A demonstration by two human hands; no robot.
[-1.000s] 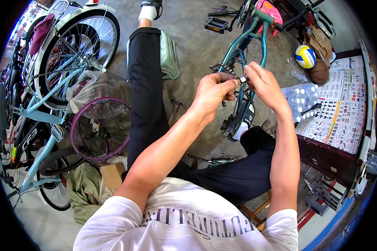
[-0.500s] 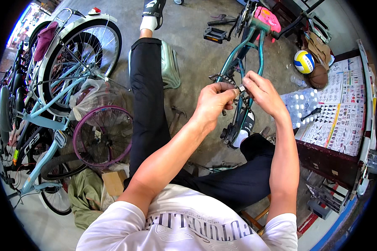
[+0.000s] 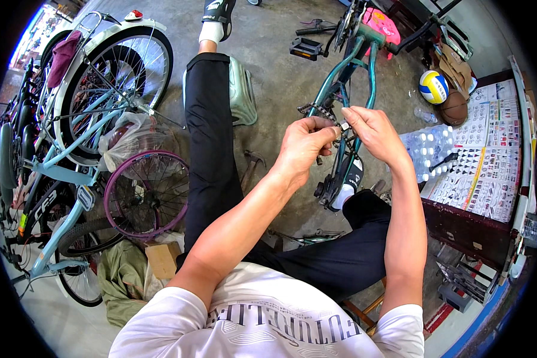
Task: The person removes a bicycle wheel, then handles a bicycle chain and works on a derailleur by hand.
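Note:
Between my legs stands a teal bicycle frame (image 3: 373, 74), its tubes running away from me. A dark bicycle chain (image 3: 323, 111) loops up from it to my fingers. My left hand (image 3: 306, 143) is closed, thumb and fingers pinching the chain. Close beside it, my right hand (image 3: 373, 132) is closed too, its thumb and fingertips at a small silver metal piece (image 3: 345, 126) by the chain. What that piece is exactly is too small to tell, and my fingers partly cover it.
Bicycles crowd the left, with a purple wheel rim (image 3: 110, 197) by my leg. A hammer (image 3: 253, 160) lies on the floor. At right are bottled water (image 3: 423, 146), a volleyball (image 3: 433, 87), a basketball (image 3: 454, 108) and a sheet-covered table (image 3: 483, 161). A pale green stool (image 3: 240, 89) stands ahead.
The fingers of my right hand have drawn down slightly nearer the silver piece. My left hand stays almost where it was, and the bicycle frame has hardly moved.

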